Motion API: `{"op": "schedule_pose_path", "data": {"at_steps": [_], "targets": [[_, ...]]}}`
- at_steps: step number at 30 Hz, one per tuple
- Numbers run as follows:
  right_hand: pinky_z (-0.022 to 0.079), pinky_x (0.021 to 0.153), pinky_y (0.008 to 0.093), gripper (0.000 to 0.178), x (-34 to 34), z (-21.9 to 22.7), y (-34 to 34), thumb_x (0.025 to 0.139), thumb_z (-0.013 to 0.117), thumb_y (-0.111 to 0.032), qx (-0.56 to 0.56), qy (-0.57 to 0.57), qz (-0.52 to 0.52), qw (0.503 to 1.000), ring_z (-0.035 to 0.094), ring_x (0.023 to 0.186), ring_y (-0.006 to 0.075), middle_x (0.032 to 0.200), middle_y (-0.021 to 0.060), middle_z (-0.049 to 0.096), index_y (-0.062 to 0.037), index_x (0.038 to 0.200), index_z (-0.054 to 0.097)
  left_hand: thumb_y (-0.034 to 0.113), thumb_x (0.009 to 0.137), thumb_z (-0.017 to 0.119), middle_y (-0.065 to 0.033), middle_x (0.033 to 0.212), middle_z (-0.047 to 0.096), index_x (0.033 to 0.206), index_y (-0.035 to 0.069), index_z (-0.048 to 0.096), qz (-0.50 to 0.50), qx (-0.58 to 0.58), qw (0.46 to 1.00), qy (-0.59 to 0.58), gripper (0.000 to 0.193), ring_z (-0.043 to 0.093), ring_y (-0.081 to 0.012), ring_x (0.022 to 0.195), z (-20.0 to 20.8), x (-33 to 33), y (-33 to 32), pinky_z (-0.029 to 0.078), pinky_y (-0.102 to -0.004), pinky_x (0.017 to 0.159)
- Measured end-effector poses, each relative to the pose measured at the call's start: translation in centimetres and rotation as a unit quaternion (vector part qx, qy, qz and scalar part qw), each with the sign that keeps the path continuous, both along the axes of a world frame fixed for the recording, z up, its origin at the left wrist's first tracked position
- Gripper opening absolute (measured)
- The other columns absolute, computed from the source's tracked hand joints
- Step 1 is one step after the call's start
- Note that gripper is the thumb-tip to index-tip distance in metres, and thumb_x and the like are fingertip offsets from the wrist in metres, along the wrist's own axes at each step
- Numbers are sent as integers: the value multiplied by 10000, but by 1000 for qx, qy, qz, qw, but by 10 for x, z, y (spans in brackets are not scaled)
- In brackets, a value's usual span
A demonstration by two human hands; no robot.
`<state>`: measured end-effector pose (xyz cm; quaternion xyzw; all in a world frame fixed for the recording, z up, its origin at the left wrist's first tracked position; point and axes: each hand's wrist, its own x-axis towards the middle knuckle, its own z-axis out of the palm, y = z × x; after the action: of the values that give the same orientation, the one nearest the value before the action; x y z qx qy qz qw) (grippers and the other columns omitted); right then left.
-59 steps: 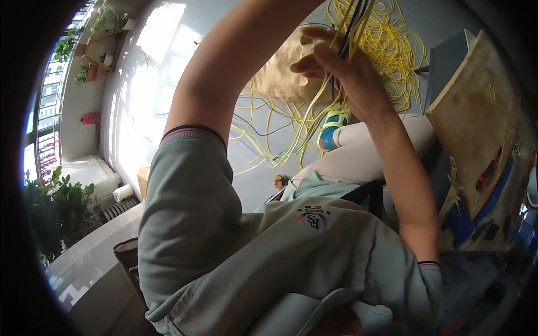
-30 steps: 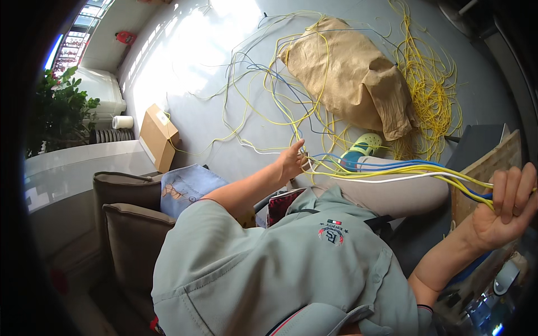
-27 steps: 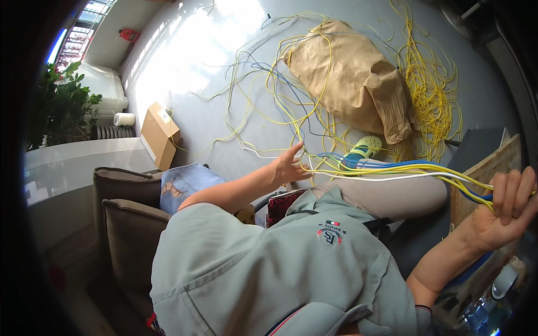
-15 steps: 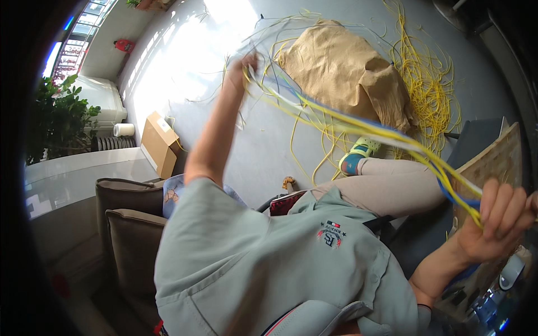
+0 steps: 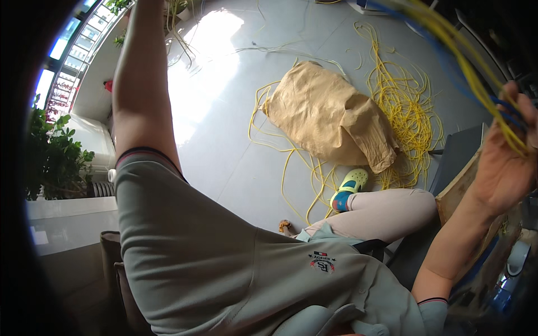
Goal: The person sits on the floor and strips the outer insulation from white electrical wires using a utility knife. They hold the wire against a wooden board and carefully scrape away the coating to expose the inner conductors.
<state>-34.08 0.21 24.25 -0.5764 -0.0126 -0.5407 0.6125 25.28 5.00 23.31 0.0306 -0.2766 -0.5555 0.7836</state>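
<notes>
Head camera: from where I stand, the person sits with both arms spread wide, and only one of the hands can be seen. The right hand (image 5: 501,165) is up at the right-hand rim, palm showing, fingers partly curled around a bundle of yellow and blue cables (image 5: 469,73). That bundle is off the floor, running from the palm up and leftward out past the top edge, somewhat blurred. The left arm (image 5: 143,95) reaches straight up out of sight, so I can't tell how open the left hand is or what it has hold of. Just beside that arm, thin pale cables (image 5: 179,42) hang near the top.

Below, on the grey floor (image 5: 224,162), lies crumpled brown paper (image 5: 330,115), with a tangled heap of yellow cable (image 5: 412,120) along its right side and looser yellow loops (image 5: 288,173) at its lower left. A pale yellow-green clog (image 5: 356,180) over a teal sock (image 5: 340,201) sits near the paper's lower edge, and a wooden board (image 5: 457,185) leans under the right forearm.
</notes>
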Motion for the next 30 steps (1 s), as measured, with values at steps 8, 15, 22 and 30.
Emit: {"op": "schedule_pose_path", "data": {"at_steps": [8, 15, 22, 30], "targets": [[447, 919, 376, 197, 11, -101, 2, 917, 503, -220, 87, 162, 52, 982, 573, 1020, 266, 947, 113, 616, -43, 1003, 521, 444, 890, 492, -79, 703, 594, 1026, -39, 540, -7, 450, 883, -131, 504, 533, -146, 515, -295, 1, -60, 467, -235, 451], [486, 828, 287, 159, 12, -160, 2, 915, 510, -172, 192, 250, 66, 947, 611, 912, 172, 958, 101, 632, -35, 983, 552, 273, 791, 623, -194, 1020, 594, 1102, -51, 519, 131, 666, 579, -451, 461, 602, -281, 910, -460, -115, -6, 488, -362, 762], [471, 711, 212, 141, 14, -195, -10, 896, 553, -148, 195, 229, 88, 950, 588, 802, 89, 863, 30, 638, -38, 974, 595, 171, 873, 557, -135, 1100, 599, 1121, 5, 562, 268, 305, 704, -583, 298, 571, -219, 1029, -297, -295, -17, 442, -313, 870], [482, 726, 279, 190, 11, -224, 12, 876, 581, -198, 164, 315, 0, 935, 606, 799, 143, 832, 58, 647, -26, 957, 587, 194, 891, 554, -159, 1103, 578, 1280, -20, 396, -97, 64, 828, -548, 471, 569, -162, 965, -158, -490, -79, 464, -298, 814]]}}
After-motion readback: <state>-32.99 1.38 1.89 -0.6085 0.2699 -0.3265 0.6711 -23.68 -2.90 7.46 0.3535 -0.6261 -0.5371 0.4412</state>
